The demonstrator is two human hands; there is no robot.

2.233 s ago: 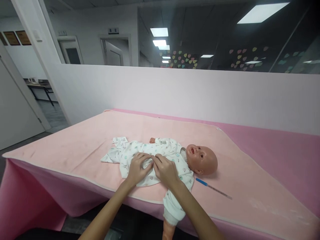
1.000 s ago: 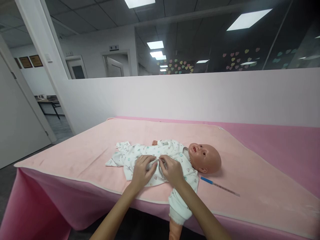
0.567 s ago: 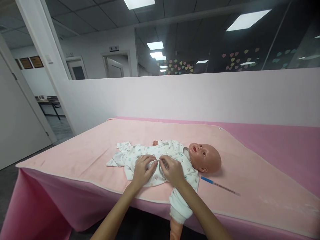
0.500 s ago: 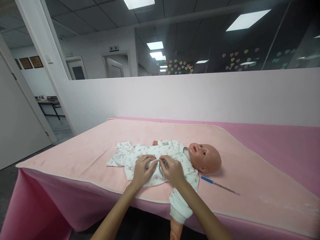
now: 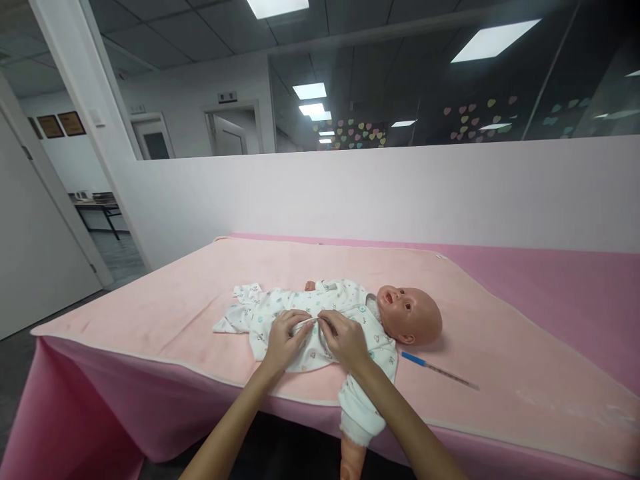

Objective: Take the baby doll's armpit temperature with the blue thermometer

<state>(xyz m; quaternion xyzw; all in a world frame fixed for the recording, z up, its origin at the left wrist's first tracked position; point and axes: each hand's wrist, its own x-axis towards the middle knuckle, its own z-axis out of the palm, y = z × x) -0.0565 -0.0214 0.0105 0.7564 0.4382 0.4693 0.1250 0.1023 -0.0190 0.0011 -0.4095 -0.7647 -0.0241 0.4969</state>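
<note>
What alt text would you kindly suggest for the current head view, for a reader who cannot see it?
The left hand and right hand pinch the white patterned outfit of a baby doll lying on its back on a peach blanket. A slim blue-ended stick lies near its head.

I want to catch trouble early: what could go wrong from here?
One arm of the doll hangs past the edge of the pink blanket, so a tug might shift the whole body. The blue-ended stick near the doll's head could get knocked. The left hand and right hand pinch the patterned garment; the cloth might slip.
</note>
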